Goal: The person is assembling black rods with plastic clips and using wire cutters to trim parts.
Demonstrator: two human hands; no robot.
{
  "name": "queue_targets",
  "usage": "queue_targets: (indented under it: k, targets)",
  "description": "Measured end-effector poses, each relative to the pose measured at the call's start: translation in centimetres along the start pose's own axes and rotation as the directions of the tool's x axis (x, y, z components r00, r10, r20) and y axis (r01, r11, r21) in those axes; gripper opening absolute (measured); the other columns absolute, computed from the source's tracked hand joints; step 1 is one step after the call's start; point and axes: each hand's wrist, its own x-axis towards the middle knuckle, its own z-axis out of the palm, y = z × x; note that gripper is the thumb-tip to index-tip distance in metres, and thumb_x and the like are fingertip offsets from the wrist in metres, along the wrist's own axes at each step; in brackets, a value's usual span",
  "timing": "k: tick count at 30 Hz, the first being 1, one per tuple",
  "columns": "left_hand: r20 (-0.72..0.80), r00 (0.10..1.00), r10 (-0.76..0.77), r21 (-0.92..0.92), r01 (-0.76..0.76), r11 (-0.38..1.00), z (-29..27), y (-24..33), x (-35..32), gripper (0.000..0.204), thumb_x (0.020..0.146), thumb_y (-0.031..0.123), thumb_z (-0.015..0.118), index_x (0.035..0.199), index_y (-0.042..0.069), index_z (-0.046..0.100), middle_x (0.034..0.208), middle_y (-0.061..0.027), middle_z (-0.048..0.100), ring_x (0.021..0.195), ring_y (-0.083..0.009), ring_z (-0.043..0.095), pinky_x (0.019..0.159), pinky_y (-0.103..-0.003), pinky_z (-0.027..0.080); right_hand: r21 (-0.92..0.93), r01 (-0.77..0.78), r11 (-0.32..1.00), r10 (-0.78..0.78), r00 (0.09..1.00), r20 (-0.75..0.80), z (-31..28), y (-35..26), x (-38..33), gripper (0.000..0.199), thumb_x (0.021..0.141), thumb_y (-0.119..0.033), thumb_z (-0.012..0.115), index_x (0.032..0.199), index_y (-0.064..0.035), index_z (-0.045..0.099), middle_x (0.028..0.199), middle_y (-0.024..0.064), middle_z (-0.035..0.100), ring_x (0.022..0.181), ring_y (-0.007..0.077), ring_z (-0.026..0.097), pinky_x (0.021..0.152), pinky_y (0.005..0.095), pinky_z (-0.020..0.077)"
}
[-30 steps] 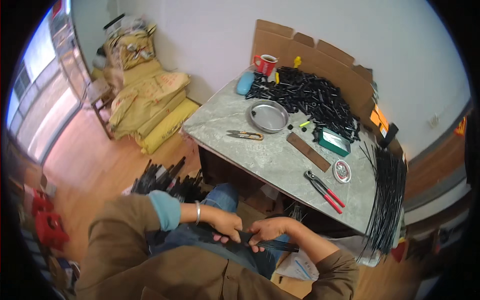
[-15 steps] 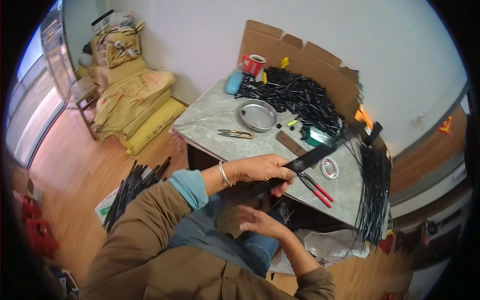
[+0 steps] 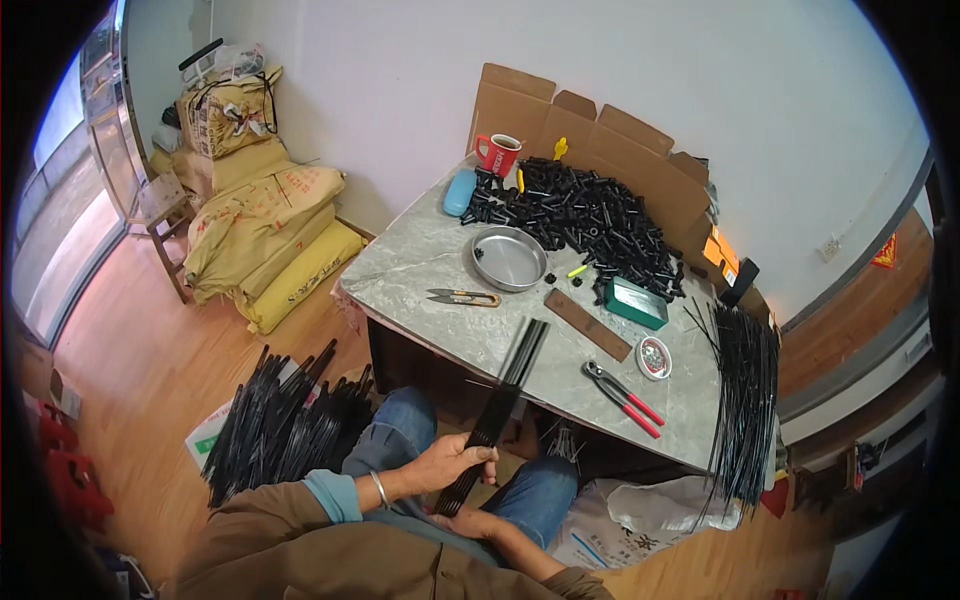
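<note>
Above my lap, my left hand (image 3: 452, 466), with a silver bracelet at the wrist, is wrapped round a bundle of long, thin black strips (image 3: 497, 408). The bundle is tilted, its far end pointing up toward the table's front edge. My right hand (image 3: 468, 522) is at the bundle's lower end, closed about it, its fingers partly hidden. On the floor to the left lies a pile of similar black strips (image 3: 290, 425). Red-handled pincers (image 3: 622, 398) lie on the grey table (image 3: 400, 255), apart from both hands.
The table bears thread snips (image 3: 463, 298), a metal dish (image 3: 510, 260), a brown flat bar (image 3: 588, 325), a green box (image 3: 637, 304), a small round tub (image 3: 654, 358), a red mug (image 3: 498, 155) and heaped black parts (image 3: 590, 215). Black strands (image 3: 745, 400) overhang its right edge. Yellow sacks (image 3: 265, 230) stand left.
My left hand has brought the bundle down from over the table toward my lap. My right hand, open before, has come to the bundle's lower end. More of the floor pile shows.
</note>
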Motion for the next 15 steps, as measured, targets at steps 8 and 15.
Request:
queue_targets:
  k: [8,15]
  targets:
    - [-0.069,0.998,0.002,0.033,0.001,0.999,3.2,2.1,3.7,0.023,0.097,0.023,0.051,0.098,0.000,0.056,0.079,-0.0041,0.058,0.070,-0.0124,0.058,0.066,-0.027,0.050,-0.026,-0.018,1.000,0.020,0.997,0.069,1.3,5.7,-0.3,0.045,0.093,-0.033,0.055,0.125,-0.0018,0.055,0.119,0.0133,0.061,0.111,0.0233,0.055,0.095,0.0345,0.0421]
    - [0.044,0.999,0.012,0.025,-0.014,1.000,6.9,0.8,2.9,0.038,0.100,0.039,0.043,0.100,0.003,0.054,0.078,-0.0018,0.052,0.070,-0.0102,0.052,0.066,-0.025,0.047,0.461,0.729,0.506,-0.216,0.624,-0.751,-19.5,-9.7,-15.1,0.056,0.095,-0.036,0.051,0.135,0.0024,0.043,0.128,0.0173,0.055,0.117,0.0295,0.055,0.101,0.0411,0.0411]
